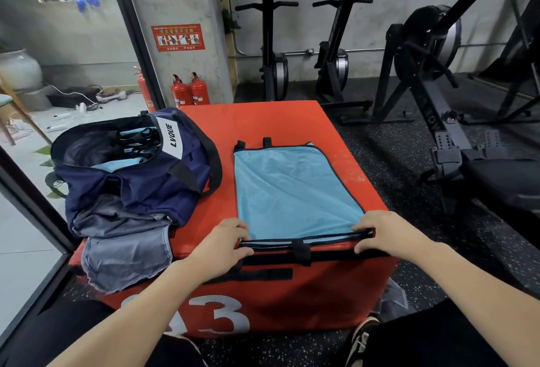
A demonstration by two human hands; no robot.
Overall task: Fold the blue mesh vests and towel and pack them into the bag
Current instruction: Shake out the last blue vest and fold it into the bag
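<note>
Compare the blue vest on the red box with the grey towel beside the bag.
The blue vest lies spread flat and black-trimmed; the grey towel is rumpled, plain-edged. The vest sits wholly on the red box; the towel hangs over its edge. Both hands grip the vest; nothing holds the towel.

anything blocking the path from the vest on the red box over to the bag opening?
Nothing visible does. The blue mesh vest lies flat on the red box, both hands on its near edge: left hand, right hand. The navy bag sits beside it, mouth open, with bare box top between them.
</note>
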